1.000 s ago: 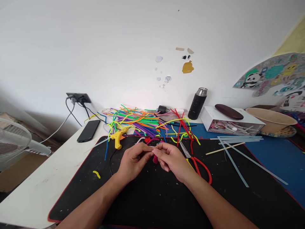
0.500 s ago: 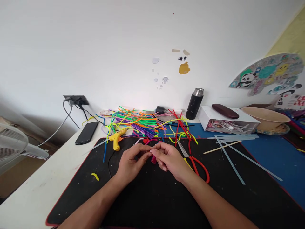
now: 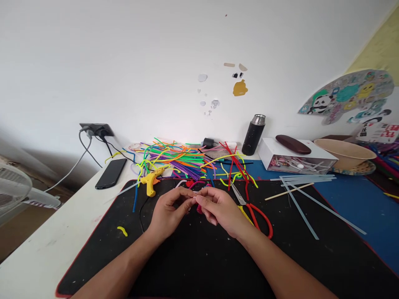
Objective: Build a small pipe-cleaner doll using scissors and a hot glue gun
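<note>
Over the black mat [image 3: 199, 261], my left hand [image 3: 171, 209] and my right hand [image 3: 220, 209] meet fingertip to fingertip, both pinched closed. A small magenta piece [image 3: 199, 209] shows just under the right fingers; most of it is hidden, so its kind is unclear. What the left fingertips pinch is covered by the fingers. Beside my right hand lie scissors [image 3: 261, 218] with red handles, blades pointing away. To the left of my left hand rests a yellow hot glue gun [image 3: 151, 182] with a stick in its back.
Colourful pipe cleaners [image 3: 181, 160] are heaped by the wall. Clear glue sticks [image 3: 301, 209] and a wooden stick [image 3: 288, 192] lie right. Behind them stand a black thermos [image 3: 253, 136], a white box [image 3: 268, 155] and a bowl [image 3: 346, 153]. A phone [image 3: 111, 173] lies left, near a fan [image 3: 15, 187].
The view has shifted slightly, moving the scene a little leftward. Both hands stay together in nearly the same pose, and slightly less of the magenta piece shows.
</note>
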Available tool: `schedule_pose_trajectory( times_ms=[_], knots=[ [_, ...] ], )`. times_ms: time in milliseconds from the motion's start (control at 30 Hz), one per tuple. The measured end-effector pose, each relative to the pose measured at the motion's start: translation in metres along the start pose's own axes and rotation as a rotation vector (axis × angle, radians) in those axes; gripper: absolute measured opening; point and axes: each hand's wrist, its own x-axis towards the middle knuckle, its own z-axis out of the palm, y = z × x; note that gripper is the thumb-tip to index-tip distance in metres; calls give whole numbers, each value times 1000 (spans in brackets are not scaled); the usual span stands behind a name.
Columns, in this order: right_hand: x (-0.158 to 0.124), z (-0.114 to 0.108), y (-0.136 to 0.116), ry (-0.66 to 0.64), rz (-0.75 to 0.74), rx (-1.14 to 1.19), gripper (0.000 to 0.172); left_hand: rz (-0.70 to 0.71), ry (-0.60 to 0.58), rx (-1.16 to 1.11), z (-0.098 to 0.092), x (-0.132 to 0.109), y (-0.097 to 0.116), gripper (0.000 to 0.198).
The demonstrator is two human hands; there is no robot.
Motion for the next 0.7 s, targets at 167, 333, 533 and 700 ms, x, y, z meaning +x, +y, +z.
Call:
schedule_pose_trajectory(
  times_ms=[167,333,533,700],
  knots=[
    [0,-1,-1,-5,-6,21,44,-8,-1,15,1,0,1,15],
    [-1,-2,-1,-13,-1,6,42,53,1,66,-2,1,1,9],
    [0,-5,2,-30,-21,-77,39,131,-39,141,-8,2,0,6],
    [0,-5,0,-1,-33,-123,38,23,-176,148,-18,7,0,31]
  ],
)
